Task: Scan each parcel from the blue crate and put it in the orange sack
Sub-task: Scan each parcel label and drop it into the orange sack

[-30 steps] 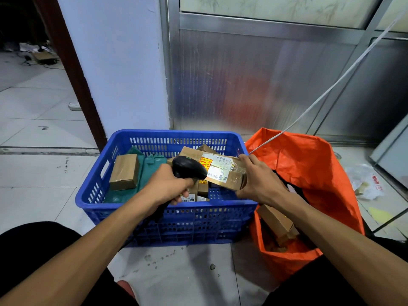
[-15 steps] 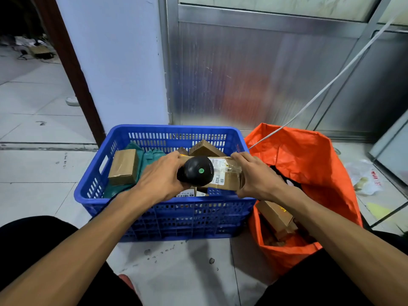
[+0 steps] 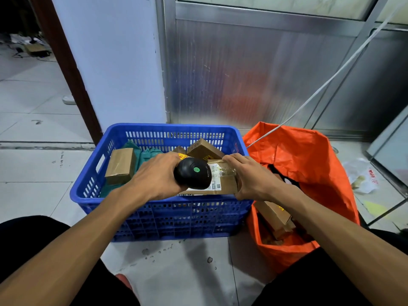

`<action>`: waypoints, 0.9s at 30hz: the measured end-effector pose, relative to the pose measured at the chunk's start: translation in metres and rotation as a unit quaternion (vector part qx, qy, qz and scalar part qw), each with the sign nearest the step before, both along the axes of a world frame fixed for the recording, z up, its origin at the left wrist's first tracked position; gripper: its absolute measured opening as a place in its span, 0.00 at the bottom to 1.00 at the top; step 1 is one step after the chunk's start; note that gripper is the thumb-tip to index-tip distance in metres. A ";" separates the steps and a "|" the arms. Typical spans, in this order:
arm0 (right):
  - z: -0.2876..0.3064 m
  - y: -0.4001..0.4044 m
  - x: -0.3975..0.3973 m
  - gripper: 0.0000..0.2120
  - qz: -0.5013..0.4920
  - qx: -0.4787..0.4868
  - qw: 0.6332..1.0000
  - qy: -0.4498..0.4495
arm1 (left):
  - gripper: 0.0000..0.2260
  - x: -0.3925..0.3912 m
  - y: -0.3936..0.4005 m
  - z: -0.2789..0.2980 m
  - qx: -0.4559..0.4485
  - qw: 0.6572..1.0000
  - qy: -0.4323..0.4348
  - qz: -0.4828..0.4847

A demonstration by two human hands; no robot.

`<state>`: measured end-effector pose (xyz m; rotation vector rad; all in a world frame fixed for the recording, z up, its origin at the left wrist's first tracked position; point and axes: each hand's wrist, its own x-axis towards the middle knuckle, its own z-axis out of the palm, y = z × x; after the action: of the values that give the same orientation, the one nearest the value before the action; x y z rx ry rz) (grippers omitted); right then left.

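I see the left hand (image 3: 154, 176) wrapped round a black scanner (image 3: 193, 173), green dot on its head, held right over the label of a cardboard parcel (image 3: 223, 180). Right hand (image 3: 249, 177) grips that parcel's right end, fingers curled over the top edge, thumb underneath. Parcel sits level above the near rim of the blue crate (image 3: 154, 208), toward its right side.

In the crate: a brown box (image 3: 120, 166) at left lying on green mailers (image 3: 141, 154), another tilted brown box (image 3: 204, 150) at back right, more parcels under the hands that I can't make out.

Orange sack (image 3: 309, 164) stands open just right of the crate, touching it, with a long cardboard parcel (image 3: 272, 214) inside. Both are on the tiled floor (image 3: 33, 173). A white cable (image 3: 331, 76) runs up from the sack mouth across the metal panel.
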<state>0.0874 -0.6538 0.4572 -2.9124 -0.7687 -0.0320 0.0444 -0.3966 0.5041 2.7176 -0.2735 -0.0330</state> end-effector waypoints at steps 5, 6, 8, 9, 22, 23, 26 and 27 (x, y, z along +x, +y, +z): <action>-0.001 -0.001 0.000 0.48 0.001 -0.001 1.000 -0.005 | 0.10 0.003 0.002 -0.004 -0.015 1.000 -0.009 -0.002; -0.002 -0.001 0.000 0.48 0.001 -0.002 1.000 -0.006 | 0.09 0.003 0.003 -0.004 -0.017 1.000 -0.013 -0.003; -0.003 -0.002 0.001 0.48 0.003 -0.002 1.000 -0.004 | 0.09 0.003 0.002 -0.004 -0.012 1.000 -0.020 0.000; -0.003 -0.002 0.001 0.48 0.004 -0.002 1.000 -0.003 | 0.09 0.003 0.002 -0.004 -0.004 1.000 -0.025 0.003; -0.005 -0.002 0.003 0.50 -0.001 -0.009 1.000 0.002 | 0.09 0.008 0.002 -0.011 0.063 0.994 -0.076 0.035; -0.005 -0.002 0.003 0.50 -0.001 -0.011 1.000 0.001 | 0.09 0.009 0.002 -0.012 0.069 0.994 -0.079 0.036; -0.006 -0.002 0.003 0.50 -0.001 -0.013 1.000 0.001 | 0.09 0.009 0.001 -0.013 0.074 0.994 -0.078 0.038; -0.006 -0.002 0.003 0.50 0.000 -0.012 1.000 0.000 | 0.09 0.009 0.001 -0.013 0.072 0.994 -0.074 0.039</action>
<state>0.0902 -0.6560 0.4516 -2.9351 -0.7731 -0.0229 0.0534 -0.3951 0.4910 2.8761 -0.2155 0.1787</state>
